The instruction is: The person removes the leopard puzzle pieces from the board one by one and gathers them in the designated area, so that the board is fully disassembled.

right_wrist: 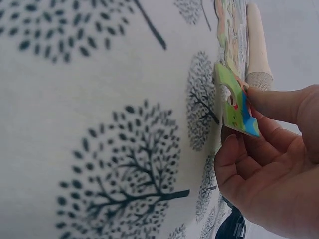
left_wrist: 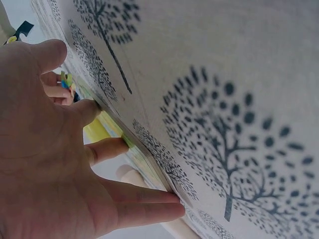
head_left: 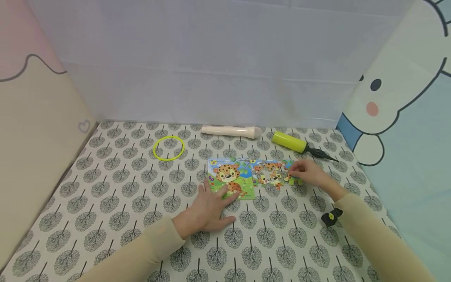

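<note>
A leopard picture card (head_left: 230, 177) lies flat on the tree-print cloth (head_left: 123, 188). My left hand (head_left: 210, 204) rests flat, fingers straight, with its fingertips on the card's near left corner; the left wrist view shows those fingers (left_wrist: 134, 196) against the card's edge (left_wrist: 144, 154). Right of the card is a partly joined jigsaw (head_left: 272, 175). My right hand (head_left: 305, 172) is at the jigsaw's right end. It pinches a green and blue puzzle piece (right_wrist: 236, 105) between thumb and fingers (right_wrist: 279, 107), tilted just off the cloth.
A yellow ring (head_left: 169, 148) lies at the back left. A cream cylinder (head_left: 230, 131) and a yellow hand pump (head_left: 294, 143) with a black nozzle lie behind the puzzle. A black band (head_left: 331, 216) sits by my right wrist. Padded walls enclose the cloth.
</note>
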Available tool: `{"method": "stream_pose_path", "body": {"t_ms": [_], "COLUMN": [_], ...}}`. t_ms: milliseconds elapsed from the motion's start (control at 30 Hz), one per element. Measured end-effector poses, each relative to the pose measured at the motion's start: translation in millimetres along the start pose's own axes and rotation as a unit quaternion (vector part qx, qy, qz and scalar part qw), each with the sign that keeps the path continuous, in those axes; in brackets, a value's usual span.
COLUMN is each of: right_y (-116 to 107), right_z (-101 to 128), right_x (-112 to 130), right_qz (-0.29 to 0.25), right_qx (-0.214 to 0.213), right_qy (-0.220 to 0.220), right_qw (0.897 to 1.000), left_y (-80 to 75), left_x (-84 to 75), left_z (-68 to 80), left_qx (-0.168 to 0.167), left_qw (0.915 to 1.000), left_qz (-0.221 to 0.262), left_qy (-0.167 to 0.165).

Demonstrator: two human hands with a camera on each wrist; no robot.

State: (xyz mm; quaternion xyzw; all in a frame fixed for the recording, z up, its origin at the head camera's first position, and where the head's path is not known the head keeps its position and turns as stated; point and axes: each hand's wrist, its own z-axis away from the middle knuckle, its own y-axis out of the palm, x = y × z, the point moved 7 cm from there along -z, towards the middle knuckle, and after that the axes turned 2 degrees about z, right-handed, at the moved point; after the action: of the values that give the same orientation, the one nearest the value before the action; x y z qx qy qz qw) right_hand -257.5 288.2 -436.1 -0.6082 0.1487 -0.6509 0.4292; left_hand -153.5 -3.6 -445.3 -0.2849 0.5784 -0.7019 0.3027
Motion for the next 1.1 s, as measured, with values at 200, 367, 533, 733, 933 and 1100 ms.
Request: {"method": "stream_pose_path", "body": {"t_ms": [200,367,533,733,933,1100], "right_y": [3,4,5,6,6,5], "right_z": [0,1,1,-1,2,3], "right_x": [-2,-3,-3,-6,-3,8], "right_qz": [0.034,0.063,0.086,0.131,0.134,0.115], "right_qx": [-0.020,-0.039,-0.064,-0.090,-0.102,-0.101], "right_qy": [0.004,0.003,-0.013,-0.013,-0.025,-0.035], "right_qw": [0.999,0.997,0.994,0.987,0.985,0.988], "left_y": [-0.2,0.5,3.1,-0.9,-2.5,-2.7], "left_x": [-0.4,-4.3,-13.0,-20.6,-26.1,-32.1], "left_z": [1.8,2.2,0.1,-3.1,0.9,9.8], "left_qx": [-0.008,-0.010,-0.006,-0.042,-0.047,-0.037], "left_qw": [0.9999,0.9993,0.9989,0.9978,0.9981,0.9973], "left_qz": [0.009,0.032,0.045,0.048,0.037,0.056], "left_qy": [-0.004,-0.015,-0.011,0.017,0.017,0.031]}}
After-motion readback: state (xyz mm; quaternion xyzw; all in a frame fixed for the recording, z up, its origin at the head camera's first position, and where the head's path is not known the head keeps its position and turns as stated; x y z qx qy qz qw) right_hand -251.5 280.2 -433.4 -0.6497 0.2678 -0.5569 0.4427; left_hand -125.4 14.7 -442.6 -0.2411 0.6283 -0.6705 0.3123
